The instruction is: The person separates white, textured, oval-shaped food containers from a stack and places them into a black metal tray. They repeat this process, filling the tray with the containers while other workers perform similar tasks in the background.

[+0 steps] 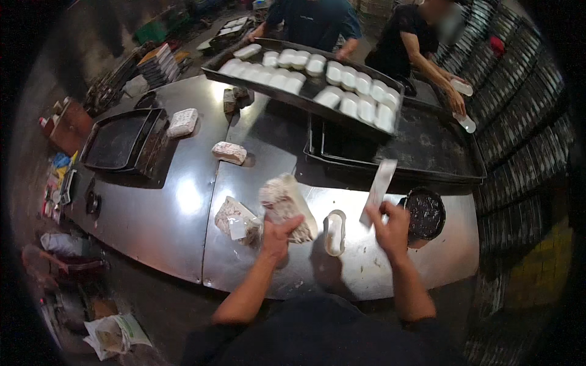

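Observation:
In my left hand (282, 238) is a thick cream block (287, 204) with reddish-brown marks on its face, tilted above the metal table. My right hand (389, 229) pinches a long, flat, whitish strip (379, 183), pointing up and away; its material I cannot make out. Between the hands, on the table, lies an oval ring mould (334, 232) with something white inside. Close to my right hand stands a round black tub (425, 213) of dark, glossy stuff. Left of my left hand is another marked cream block (233, 216) with a small white piece against it.
Across the shiny table (165, 213), a person holds a tilted black tray (287, 91) of white oval pieces above other trays (421, 143). Another person at the far right handles white pieces (465, 122). Stacked black trays (122, 143) and smaller blocks (229, 152) sit at left.

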The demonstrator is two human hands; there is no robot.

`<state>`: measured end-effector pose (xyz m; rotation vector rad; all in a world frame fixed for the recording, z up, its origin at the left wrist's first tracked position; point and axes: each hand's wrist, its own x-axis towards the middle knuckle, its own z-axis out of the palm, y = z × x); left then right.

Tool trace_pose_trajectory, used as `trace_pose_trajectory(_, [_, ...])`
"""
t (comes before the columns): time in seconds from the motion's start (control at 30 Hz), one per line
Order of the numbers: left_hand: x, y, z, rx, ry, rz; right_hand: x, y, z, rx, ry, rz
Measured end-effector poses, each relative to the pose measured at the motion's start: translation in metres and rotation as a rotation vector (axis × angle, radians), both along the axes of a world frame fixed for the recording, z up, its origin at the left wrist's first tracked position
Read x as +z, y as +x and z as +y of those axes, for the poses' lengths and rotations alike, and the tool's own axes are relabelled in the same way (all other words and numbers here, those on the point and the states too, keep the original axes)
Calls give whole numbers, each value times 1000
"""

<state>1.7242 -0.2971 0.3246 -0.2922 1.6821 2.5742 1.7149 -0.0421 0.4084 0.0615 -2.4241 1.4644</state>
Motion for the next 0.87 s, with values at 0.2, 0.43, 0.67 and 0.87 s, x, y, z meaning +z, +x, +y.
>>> trace_pose_trajectory(0.2, [5, -47, -3, 76, 267, -42, -41, -219, 4, -212, 392, 165])
trace_pose_trajectory(0.43, [4, -73, -35, 159, 150, -5, -29, -165, -73, 132, 219, -132])
trace_pose_trajectory(0.67, [14, -107, -3, -71, -16, 239, -45, -96, -88, 597, -177, -366])
trace_pose_trajectory(0.87, [0, -111, 12, -49, -8, 216, -55, -94, -59, 417, -137, -368])
